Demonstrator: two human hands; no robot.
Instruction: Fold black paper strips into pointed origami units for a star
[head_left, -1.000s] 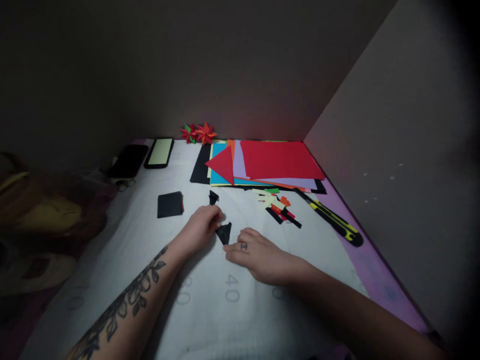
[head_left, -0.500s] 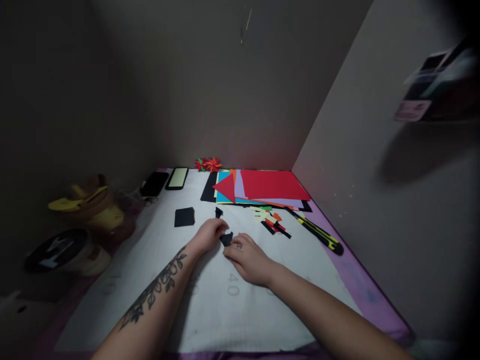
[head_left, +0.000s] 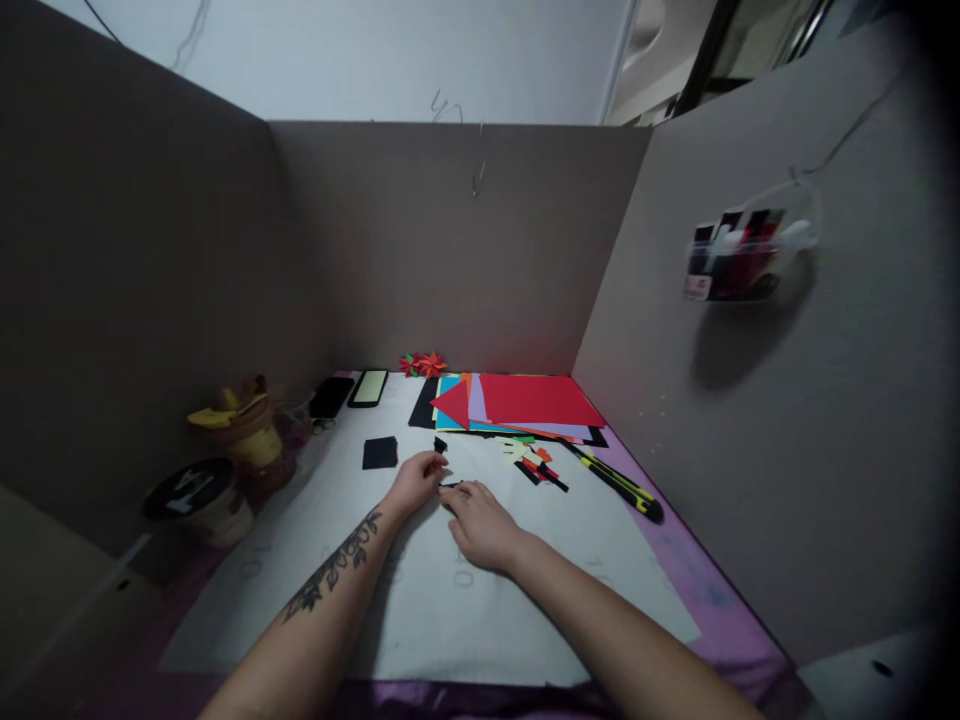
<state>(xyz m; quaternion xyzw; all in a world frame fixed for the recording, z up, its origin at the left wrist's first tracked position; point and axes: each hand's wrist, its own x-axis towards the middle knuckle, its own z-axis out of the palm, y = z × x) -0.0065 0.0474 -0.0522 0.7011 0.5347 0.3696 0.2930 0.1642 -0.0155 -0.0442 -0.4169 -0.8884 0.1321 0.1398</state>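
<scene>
- Left hand (head_left: 420,478): fingers curled, just beside the left end of a small black folded-paper piece (head_left: 450,485); whether they gripped it could not be told.
- Right hand (head_left: 481,518): fingers bent over the same piece, hiding most of it; grip not visible.
- Alignment: the folded-paper piece lay between the hands, nearer the right; its visible edge ran roughly left to right.
- Round pale tub with black lid (head_left: 217,522): white lid marking, not clearly legible.
- White sheet with grey numerals (head_left: 300,550): "10" stood at left, "40" below the right hand.
- Square black paper stack (head_left: 380,453): lay left of the hands.
- Black-and-yellow utility knife (head_left: 621,490): lay at right, no brand legible.
- Clear hanging plastic pouch (head_left: 739,262): pink label, unreadable.
</scene>
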